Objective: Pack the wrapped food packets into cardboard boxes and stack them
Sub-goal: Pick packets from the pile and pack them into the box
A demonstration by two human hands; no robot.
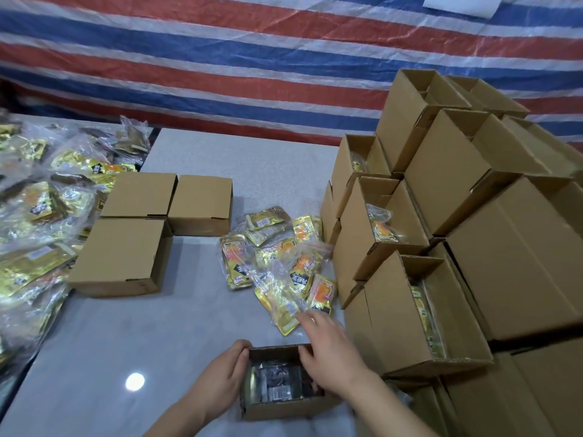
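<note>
A small open cardboard box (pixel 268 411) sits at the near edge of the grey table, with dark wrapped packets (pixel 277 383) inside. My left hand (pixel 224 373) grips the box's left wall, thumb over the rim. My right hand (pixel 331 345) hovers over the box's far right corner, fingers stretched toward the gold packets, holding nothing. A loose pile of gold and orange food packets in clear bags (pixel 277 263) lies just beyond the box. On the right stands a stack of open cardboard boxes (pixel 441 247), some showing packets inside.
Three shut cardboard boxes (pixel 138 228) sit together left of centre. A large heap of bagged gold packets (pixel 34 222) covers the table's left side. A red, white and blue striped tarp (pixel 220 58) hangs behind. Bare grey tabletop (pixel 110 357) lies left of my hands.
</note>
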